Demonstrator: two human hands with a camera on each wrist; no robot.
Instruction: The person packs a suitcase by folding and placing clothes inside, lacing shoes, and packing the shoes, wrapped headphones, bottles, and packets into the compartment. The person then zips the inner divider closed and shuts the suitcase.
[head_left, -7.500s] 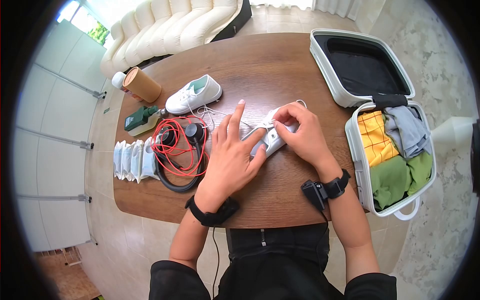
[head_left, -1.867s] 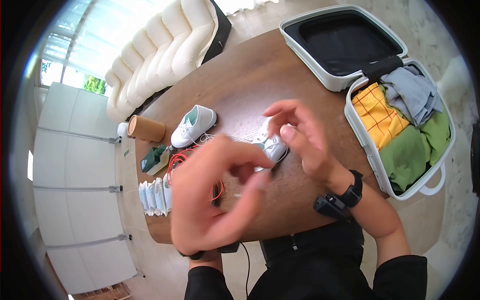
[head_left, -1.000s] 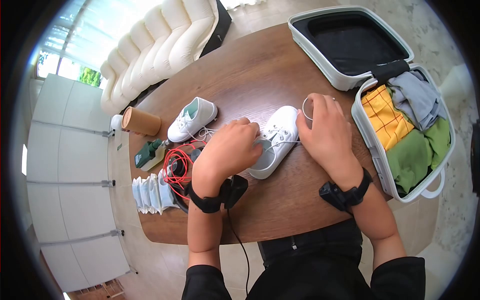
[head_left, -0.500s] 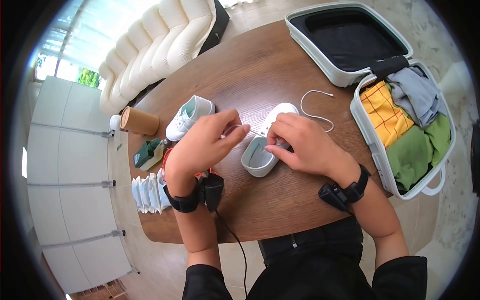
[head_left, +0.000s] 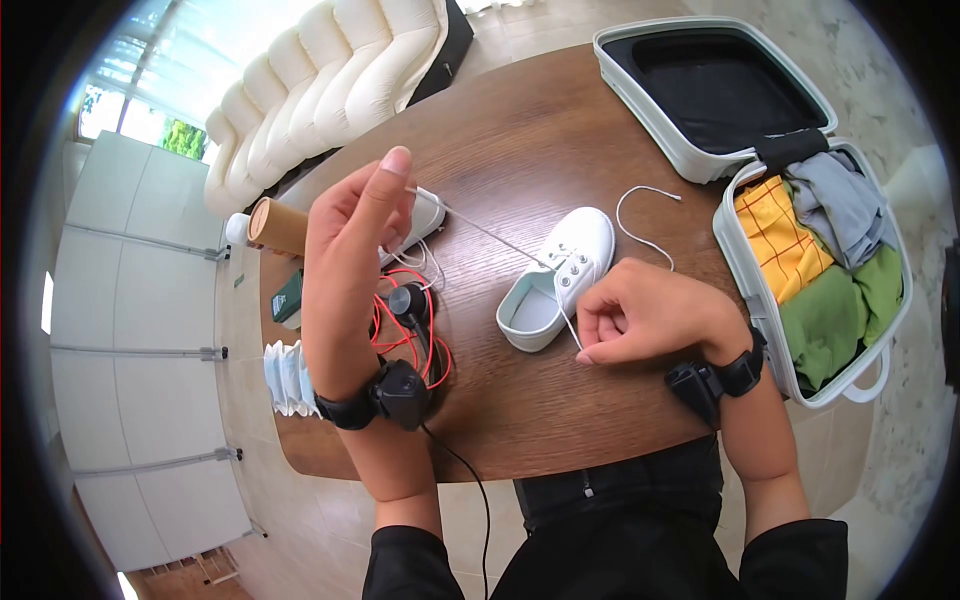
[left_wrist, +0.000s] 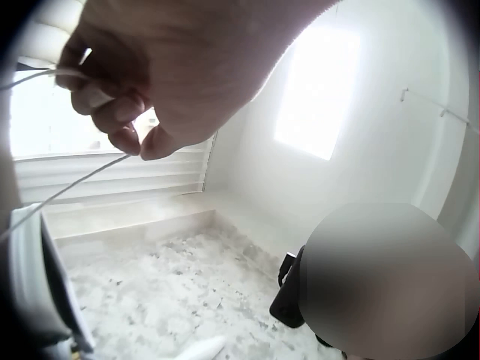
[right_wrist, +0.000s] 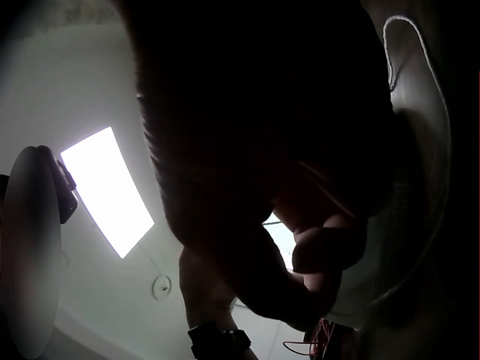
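Note:
A white lace-up sneaker [head_left: 592, 240] sits on the wooden table, its opening toward the person. My left hand [head_left: 350, 250], raised left of it, pinches a white shoelace [head_left: 490, 235] that stretches straight to the eyelets. The left wrist view shows that lace [left_wrist: 71, 186] leaving the thumb and fingertips. Low beside the sneaker's right side, my right hand [head_left: 655, 315] has curled fingers and pinches a short stretch of lace [head_left: 572, 328]. A loose lace end [head_left: 640, 205] curves over the table beyond it. The second white sneaker [head_left: 428, 215] is partly hidden behind my left hand.
Headphones [head_left: 408, 300] with a red cable [head_left: 437, 345] lie left of the sneaker. Wrapped white-blue packs [head_left: 283, 380], a green-labelled bottle [head_left: 287, 298] and a brown cylinder [head_left: 278, 226] stand further left. An open white suitcase [head_left: 728, 235] holding folded clothes is at right.
From close together over the sneaker, my left hand has risen up and left, drawing the lace straight. My right hand has shifted right and nearer the body. Earlier, both hands worked at the laces.

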